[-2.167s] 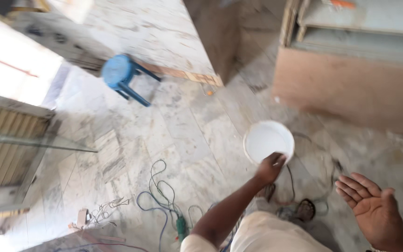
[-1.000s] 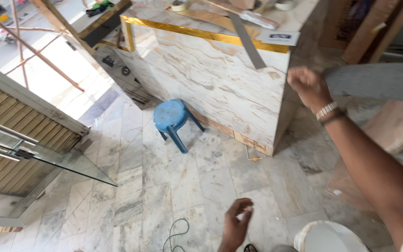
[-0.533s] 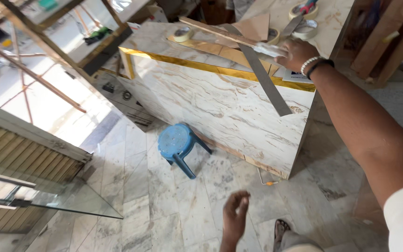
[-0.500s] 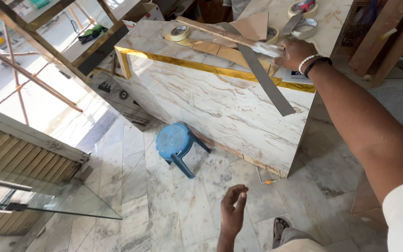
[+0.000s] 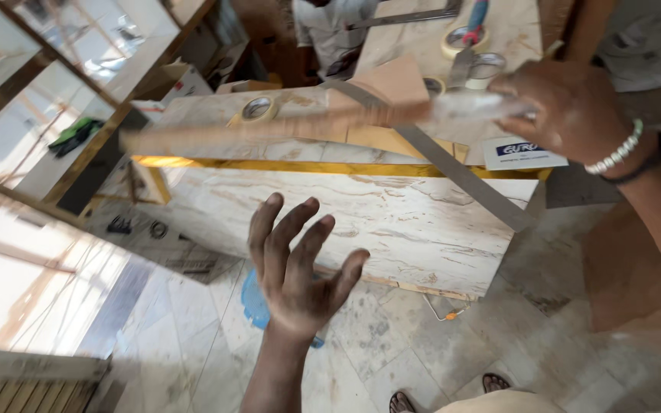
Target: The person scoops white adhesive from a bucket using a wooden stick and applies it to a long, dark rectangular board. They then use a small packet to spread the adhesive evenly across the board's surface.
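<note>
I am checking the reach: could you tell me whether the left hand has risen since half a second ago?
Yes. The left hand has come up from floor level beside the blue stool and now spreads open before the marble-faced counter.

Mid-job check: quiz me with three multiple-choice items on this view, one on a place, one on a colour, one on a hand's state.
1. Where does the metal ruler lie?
A. On the floor
B. On the marble-topped bench, its end jutting past the front edge
C. In the left hand

2. What colour is the stool behind the left hand?
A. Blue
B. Red
C. Green

3. How is the left hand?
A. Fisted
B. Gripping tape
C. Open, fingers spread, empty

Answers: B, the ruler crosses the bench top and overhangs. A, blue shows beside the wrist. C, nothing is in it; the right hand grips the long wooden strip.
</note>
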